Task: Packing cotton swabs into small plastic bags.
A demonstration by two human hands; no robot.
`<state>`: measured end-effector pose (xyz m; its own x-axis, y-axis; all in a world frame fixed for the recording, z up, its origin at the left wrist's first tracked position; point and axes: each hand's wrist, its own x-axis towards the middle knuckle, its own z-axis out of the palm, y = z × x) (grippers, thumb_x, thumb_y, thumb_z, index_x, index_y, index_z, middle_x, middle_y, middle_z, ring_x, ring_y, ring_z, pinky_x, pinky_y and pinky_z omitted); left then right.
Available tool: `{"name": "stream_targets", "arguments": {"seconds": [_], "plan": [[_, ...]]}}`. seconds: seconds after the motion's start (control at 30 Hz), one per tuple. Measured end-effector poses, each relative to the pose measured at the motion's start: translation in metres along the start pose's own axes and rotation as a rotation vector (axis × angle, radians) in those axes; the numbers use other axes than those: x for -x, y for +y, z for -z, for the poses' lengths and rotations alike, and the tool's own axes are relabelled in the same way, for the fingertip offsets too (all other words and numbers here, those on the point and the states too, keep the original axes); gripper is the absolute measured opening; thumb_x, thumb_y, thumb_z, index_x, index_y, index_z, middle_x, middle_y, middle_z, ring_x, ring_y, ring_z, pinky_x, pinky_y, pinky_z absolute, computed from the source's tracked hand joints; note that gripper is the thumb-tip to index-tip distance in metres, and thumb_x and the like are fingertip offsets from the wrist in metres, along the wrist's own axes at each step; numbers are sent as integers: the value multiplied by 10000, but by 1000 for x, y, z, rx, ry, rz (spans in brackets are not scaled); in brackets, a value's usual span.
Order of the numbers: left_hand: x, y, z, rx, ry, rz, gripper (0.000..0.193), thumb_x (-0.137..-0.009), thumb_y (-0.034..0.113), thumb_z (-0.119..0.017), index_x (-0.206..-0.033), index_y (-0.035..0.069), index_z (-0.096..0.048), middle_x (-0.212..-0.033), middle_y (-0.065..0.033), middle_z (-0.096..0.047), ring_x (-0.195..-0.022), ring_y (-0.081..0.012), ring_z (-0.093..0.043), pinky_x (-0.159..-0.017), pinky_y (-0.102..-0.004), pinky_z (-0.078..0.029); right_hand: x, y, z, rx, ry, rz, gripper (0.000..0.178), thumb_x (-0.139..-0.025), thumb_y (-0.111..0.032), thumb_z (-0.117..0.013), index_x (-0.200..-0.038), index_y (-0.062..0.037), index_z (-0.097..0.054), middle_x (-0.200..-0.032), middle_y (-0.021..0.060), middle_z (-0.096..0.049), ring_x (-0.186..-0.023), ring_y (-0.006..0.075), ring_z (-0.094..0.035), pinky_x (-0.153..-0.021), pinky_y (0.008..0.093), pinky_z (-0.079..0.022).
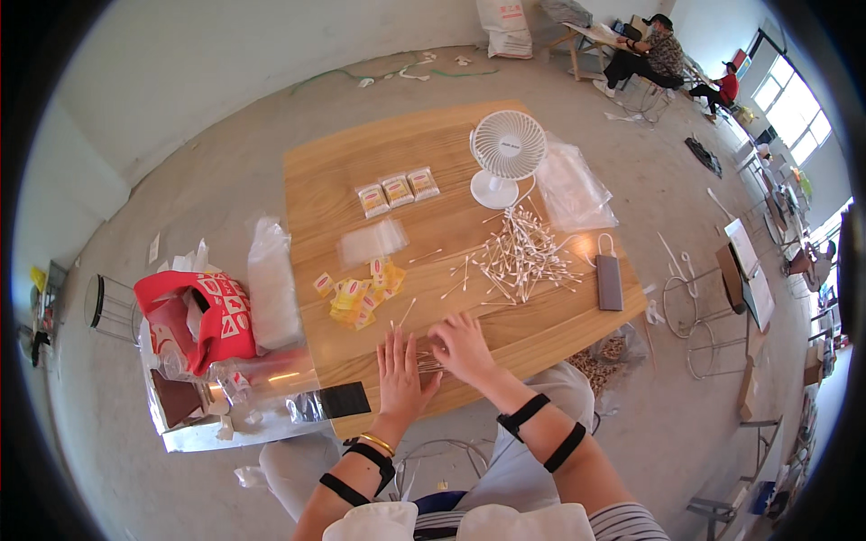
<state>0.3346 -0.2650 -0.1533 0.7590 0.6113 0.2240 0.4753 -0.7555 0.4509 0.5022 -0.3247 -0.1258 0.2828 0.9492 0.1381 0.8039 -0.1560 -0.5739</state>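
Note:
My left hand (402, 374) lies palm down near the table's front edge, its fingers stretched out flat. A small bundle of cotton swabs with brownish sticks (428, 362) lies between it and my right hand (463, 349). The fingers of my right hand are bent over the right end of this bundle, partly hiding it. Just beyond my fingers lie a few loose cotton swabs (409, 312). A big heap of cotton swabs (525, 257) spreads to the right. Yellow-and-white paper labels (363, 298) form a pile to the left, with clear small bags (373, 242) behind it.
Three filled packs (397, 190) sit in a row farther back on the wooden table (334, 162). A white fan (508, 149), plastic bags (573, 185) and a grey power bank (610, 281) stand rightward. A red bag (216, 320) is at left. Two people (663, 56) sit far off.

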Motion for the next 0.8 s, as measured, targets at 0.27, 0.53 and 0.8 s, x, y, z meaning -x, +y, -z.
{"name": "stream_targets", "arguments": {"seconds": [0.27,0.53,0.8], "plan": [[-26,0,21,61,-49,123,1127,-701,407,-862,-1539,0,-228,-1559,-293,-287,-1478,-451,-239,-1222,-557,-193,-54,67,28,290,244,-29,232,-782,-103,-700,-1011,-123,-668,-1095,84,-584,-1109,321,-524,-946,471,-434],[-32,-8,7,203,-78,-56,788,-789,278,-809,-1436,38,-427,-1414,-200,-508,-1402,-363,-404,-1193,-564,-263,-42,37,5,161,132,13,45,-804,-110,-697,-832,-125,-665,-985,64,-592,-1038,312,-539,-899,458,-424],[-20,-2,6,202,-14,-74,653,-805,226,-776,-1373,77,-488,-1404,-156,-495,-1370,-346,-435,-1176,-571,-287,-36,48,10,217,190,-95,62,-839,-142,-695,-874,-130,-645,-976,64,-585,-1009,307,-539,-881,456,-418]]}}
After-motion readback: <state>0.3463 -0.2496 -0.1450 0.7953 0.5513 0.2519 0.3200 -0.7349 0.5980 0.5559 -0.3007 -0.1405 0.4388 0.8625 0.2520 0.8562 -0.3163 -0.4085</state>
